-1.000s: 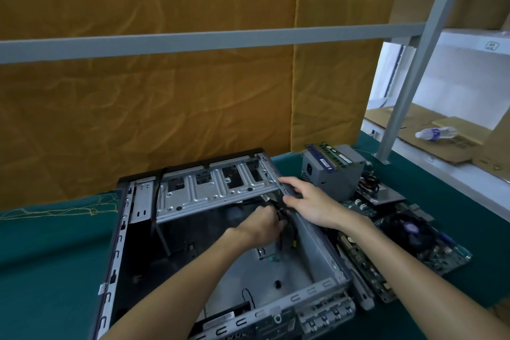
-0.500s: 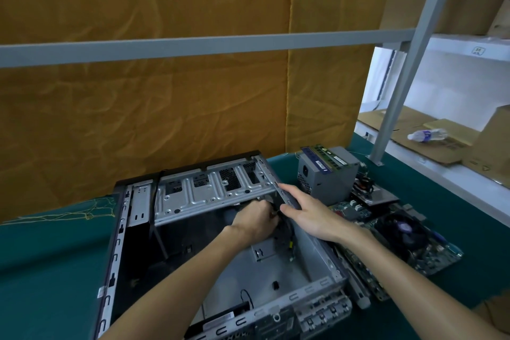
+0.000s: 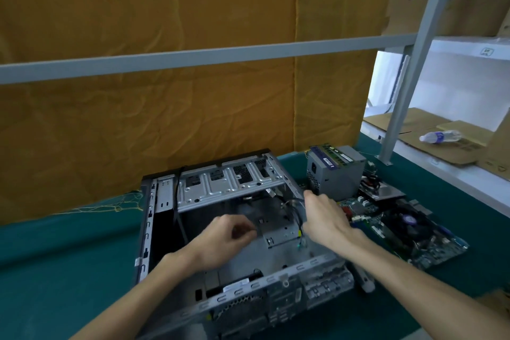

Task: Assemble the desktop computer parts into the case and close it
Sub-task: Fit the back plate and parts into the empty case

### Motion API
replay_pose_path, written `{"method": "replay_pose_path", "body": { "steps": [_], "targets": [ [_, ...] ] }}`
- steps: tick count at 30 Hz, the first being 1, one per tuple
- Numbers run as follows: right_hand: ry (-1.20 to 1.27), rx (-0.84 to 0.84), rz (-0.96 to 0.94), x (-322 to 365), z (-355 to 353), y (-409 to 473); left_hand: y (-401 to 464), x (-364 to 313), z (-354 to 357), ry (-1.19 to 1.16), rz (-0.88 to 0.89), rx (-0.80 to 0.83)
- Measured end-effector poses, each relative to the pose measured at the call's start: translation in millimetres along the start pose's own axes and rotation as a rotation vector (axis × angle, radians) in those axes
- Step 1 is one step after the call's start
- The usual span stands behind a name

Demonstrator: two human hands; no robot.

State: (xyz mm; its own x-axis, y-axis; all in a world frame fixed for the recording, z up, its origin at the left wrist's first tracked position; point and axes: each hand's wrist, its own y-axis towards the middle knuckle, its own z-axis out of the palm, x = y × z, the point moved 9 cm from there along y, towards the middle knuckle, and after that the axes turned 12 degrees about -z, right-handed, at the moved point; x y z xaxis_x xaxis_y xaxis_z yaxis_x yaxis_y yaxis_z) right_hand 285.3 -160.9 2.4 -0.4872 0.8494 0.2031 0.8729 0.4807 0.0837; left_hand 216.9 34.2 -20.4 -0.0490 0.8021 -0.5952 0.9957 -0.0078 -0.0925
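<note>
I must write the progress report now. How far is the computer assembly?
Early stage. The open grey metal case holds only its own cables. In hand: the right hand pulls black cables aside; the left hand hovers inside. Left: green motherboard and grey power supply box lie outside; closing comes last.

You work on a dark teal table (image 3: 55, 270) before a mustard-yellow cloth (image 3: 165, 91). Your case (image 3: 234, 185) is silver-grey metal with a black edge. The power supply (image 3: 339, 176) is grey with a blue label; the motherboard (image 3: 430, 246) is green with black parts.
</note>
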Motion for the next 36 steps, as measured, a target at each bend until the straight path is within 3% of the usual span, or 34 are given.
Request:
{"method": "replay_pose_path", "body": {
  "steps": [5, 8, 15, 17, 23, 28, 31, 33, 35, 36],
  "targets": [
    [0.033, -0.030, -0.036, 4.3, -4.2, 24.0, -31.9, -1.6, 32.6, -0.203, -0.086, 0.219],
    [0.053, -0.009, -0.076, 9.4, 1.4, 47.3, -37.6, -3.8, 31.5, -0.311, -0.139, 0.215],
    [0.160, 0.043, -0.141, 27.7, 0.0, 71.9, -37.9, -25.1, 38.2, -0.474, -0.064, 0.217],
    [0.068, 0.018, -0.118, 21.2, -1.4, 60.2, -38.1, -20.1, 38.7, -0.503, -0.066, 0.211],
    [-0.118, 0.027, -0.165, 19.0, -6.9, 44.1, -35.5, -23.1, 40.0, -0.461, -0.044, 0.196],
    [-0.025, 0.054, -0.226, 27.3, -3.3, 60.4, -35.7, -22.6, 33.8, -0.473, -0.076, 0.098],
    [0.368, 0.001, -0.152, 5.8, -2.8, 52.8, -36.0, -18.9, 36.1, -0.503, -0.106, 0.068],
    [0.537, -0.196, -0.035, -31.6, -10.9, 28.9, -35.6, -18.4, 36.4, -0.499, -0.111, 0.067],
    [0.374, -0.311, 0.095, -78.8, -8.4, -4.9, -35.0, -17.9, 35.6, -0.480, -0.125, 0.069],
    [0.250, -0.270, 0.149, -97.0, 1.5, -21.8, -35.1, -18.3, 35.7, -0.473, -0.137, 0.069]
  ]
}}
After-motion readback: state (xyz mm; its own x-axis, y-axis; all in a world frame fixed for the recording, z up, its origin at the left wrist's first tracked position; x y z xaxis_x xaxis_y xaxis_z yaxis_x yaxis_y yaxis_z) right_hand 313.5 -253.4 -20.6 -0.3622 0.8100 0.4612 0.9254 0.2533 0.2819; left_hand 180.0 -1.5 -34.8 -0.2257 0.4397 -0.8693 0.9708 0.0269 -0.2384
